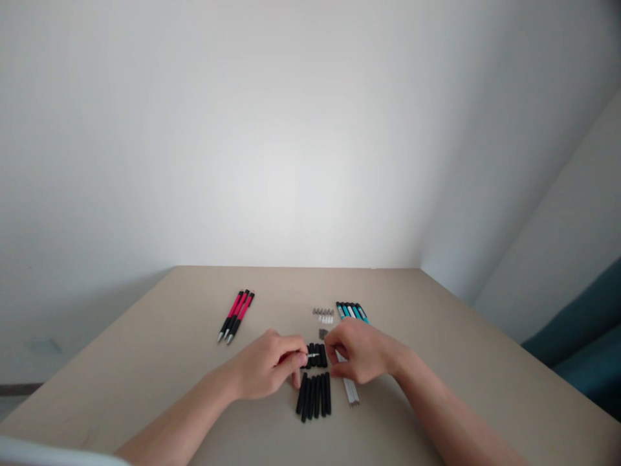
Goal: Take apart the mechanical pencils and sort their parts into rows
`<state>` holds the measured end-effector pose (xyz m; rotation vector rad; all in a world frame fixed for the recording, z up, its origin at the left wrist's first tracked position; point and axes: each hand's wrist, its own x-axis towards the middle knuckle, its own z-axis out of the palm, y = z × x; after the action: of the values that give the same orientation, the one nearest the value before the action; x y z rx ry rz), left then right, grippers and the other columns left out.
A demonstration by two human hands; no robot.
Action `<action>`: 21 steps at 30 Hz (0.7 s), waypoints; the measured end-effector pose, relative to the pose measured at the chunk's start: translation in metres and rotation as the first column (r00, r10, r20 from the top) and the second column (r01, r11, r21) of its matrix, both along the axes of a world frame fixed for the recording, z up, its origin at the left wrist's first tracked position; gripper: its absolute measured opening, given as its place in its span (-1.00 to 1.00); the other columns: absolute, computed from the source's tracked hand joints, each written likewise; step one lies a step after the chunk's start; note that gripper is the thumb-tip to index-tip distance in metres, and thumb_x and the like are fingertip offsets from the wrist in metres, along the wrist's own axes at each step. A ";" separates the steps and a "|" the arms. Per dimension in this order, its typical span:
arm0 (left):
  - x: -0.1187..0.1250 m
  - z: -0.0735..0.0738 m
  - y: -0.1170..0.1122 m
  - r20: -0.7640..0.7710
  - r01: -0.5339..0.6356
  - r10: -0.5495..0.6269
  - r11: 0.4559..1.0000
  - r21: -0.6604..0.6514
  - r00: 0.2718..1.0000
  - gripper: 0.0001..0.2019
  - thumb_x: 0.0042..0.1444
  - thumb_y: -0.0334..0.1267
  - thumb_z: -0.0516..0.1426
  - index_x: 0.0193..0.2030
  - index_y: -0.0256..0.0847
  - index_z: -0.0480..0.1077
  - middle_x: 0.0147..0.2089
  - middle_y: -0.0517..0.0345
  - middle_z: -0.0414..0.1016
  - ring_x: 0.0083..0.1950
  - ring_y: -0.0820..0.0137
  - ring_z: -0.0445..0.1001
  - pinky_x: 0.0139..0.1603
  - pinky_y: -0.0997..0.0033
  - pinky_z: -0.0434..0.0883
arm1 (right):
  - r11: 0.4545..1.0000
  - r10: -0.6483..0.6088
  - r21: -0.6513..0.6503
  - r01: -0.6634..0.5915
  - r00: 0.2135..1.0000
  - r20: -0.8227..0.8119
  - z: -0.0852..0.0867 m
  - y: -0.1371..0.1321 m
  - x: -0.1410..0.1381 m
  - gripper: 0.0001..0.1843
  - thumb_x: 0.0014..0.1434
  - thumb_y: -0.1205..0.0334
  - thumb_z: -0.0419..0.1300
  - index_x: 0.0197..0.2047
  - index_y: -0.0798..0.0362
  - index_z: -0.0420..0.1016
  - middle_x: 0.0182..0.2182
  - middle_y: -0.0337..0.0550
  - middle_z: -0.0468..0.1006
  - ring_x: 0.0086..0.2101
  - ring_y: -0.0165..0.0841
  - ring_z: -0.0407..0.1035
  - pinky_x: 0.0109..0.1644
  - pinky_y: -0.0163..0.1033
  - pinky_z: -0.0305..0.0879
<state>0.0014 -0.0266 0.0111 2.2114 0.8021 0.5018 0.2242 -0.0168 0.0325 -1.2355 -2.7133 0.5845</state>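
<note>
My left hand (272, 364) pinches a thin white pen refill (313, 355) between thumb and forefinger. The refill's narrow tip points right, and the rest is hidden by the fingers. Just to the right, my right hand (361, 351) has its thumb and fingers curled together; anything between them is too small to make out. Short black pen grips (317, 355) lie in a row behind and between the hands. Nearer to me is a second row of longer black barrels (314, 396). White refills (351, 392) with metal tips lie partly under my right hand.
Small metal springs or tips (323, 312), white pieces (326, 320) and dark little parts (323, 334) sit behind the hands. Teal pen barrels (352, 311) lie at the back right. Assembled red and black pens (236, 316) rest at the left on the beige table (165, 349).
</note>
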 end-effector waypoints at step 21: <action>0.002 0.003 0.001 -0.026 0.023 -0.019 0.986 0.165 0.999 -0.74 0.25 -0.29 -0.08 -0.37 -0.22 0.37 -0.49 0.23 0.48 -0.56 0.54 0.24 -0.44 0.57 0.17 | 0.993 0.084 0.095 -0.068 0.980 -0.179 -0.006 -0.002 -0.005 -0.92 -0.09 0.38 0.16 -0.46 0.07 0.46 -0.71 -0.43 0.12 -0.65 -0.56 0.04 -0.53 -0.42 -0.06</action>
<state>0.0032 -0.0259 0.0140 2.3797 0.7731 0.5498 0.2194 -0.0190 0.0266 -1.0079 -2.6120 0.5496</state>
